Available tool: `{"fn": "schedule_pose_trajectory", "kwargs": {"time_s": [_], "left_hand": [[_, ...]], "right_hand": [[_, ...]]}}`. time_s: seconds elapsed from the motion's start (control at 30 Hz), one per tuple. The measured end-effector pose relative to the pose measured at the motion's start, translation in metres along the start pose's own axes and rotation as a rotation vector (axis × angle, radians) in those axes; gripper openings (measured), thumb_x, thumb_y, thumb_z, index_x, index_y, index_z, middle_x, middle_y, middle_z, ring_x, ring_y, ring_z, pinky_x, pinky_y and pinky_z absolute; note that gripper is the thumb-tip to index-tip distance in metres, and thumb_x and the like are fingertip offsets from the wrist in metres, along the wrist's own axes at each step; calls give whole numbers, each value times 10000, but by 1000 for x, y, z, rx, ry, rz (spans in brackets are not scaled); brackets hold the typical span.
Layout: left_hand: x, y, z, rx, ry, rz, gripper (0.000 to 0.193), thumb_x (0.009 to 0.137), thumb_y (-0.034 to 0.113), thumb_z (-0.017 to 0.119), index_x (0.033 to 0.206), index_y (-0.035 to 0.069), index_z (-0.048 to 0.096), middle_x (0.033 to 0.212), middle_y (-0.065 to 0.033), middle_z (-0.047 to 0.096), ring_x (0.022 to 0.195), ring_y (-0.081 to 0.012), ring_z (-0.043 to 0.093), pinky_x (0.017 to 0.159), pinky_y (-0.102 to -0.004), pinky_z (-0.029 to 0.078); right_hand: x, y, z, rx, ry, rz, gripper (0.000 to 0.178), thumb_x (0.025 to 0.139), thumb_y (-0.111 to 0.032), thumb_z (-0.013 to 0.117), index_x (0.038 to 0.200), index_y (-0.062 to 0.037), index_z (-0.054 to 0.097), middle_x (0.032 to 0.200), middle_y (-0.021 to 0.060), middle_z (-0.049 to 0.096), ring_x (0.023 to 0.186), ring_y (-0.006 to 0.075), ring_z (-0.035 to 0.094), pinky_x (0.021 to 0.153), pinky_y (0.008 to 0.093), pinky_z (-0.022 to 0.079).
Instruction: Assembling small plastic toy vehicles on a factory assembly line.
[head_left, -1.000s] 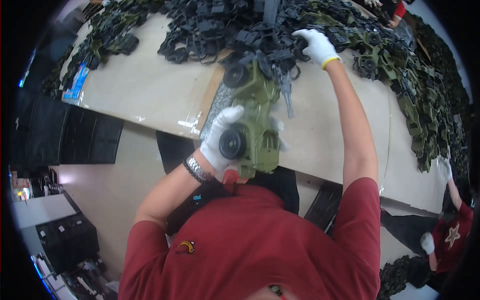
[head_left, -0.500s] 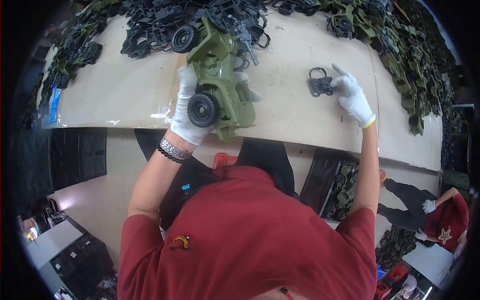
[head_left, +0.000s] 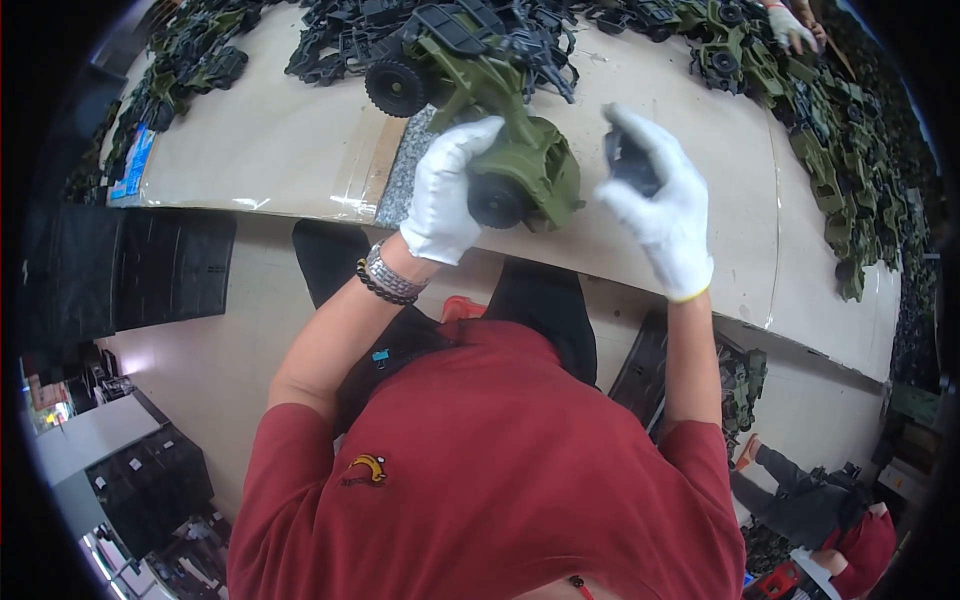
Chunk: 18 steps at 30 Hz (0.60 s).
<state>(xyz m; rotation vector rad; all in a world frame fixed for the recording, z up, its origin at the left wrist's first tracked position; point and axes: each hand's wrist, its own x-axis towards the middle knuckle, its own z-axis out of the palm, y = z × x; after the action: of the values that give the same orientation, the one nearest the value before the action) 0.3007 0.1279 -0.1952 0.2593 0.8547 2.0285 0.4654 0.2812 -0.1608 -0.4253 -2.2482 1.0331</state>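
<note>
While the fingers of the left hand [head_left: 450,190] are clasped on a green toy vehicle [head_left: 545,165], a dark part [head_left: 629,165] is grasped by the right hand [head_left: 667,205]. Both are held above the pale table [head_left: 250,155], where black pieces [head_left: 335,45] are heaped farther back.

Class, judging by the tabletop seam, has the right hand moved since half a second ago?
Yes: the right hand has moved left, away from the tabletop seam and nearer the green toy vehicle.
</note>
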Motion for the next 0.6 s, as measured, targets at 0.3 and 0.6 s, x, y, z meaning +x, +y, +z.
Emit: {"fn": "schedule_pose_trajectory", "kwargs": {"time_s": [0.3,0.6], "left_hand": [[-13,2,8,177,-169,17,404,1023,236,425,1333,11,555,1273,-112,621,1153,-202,618,1001,-350,499],[-21,10,14,468,-191,248,299,951,158,613,1206,5,642,1082,-45,685,991,-128,646,893,-277,511]], "right_hand": [[-13,-14,21,-17,-13,-343,729,628,-245,848,1299,-54,640,1322,126,635,1102,297,610,953,376,499],[-9,-6,16,-102,-70,-493,771,827,-505,714,1396,-11,553,1402,196,572,1213,369,574,1015,413,462]]}}
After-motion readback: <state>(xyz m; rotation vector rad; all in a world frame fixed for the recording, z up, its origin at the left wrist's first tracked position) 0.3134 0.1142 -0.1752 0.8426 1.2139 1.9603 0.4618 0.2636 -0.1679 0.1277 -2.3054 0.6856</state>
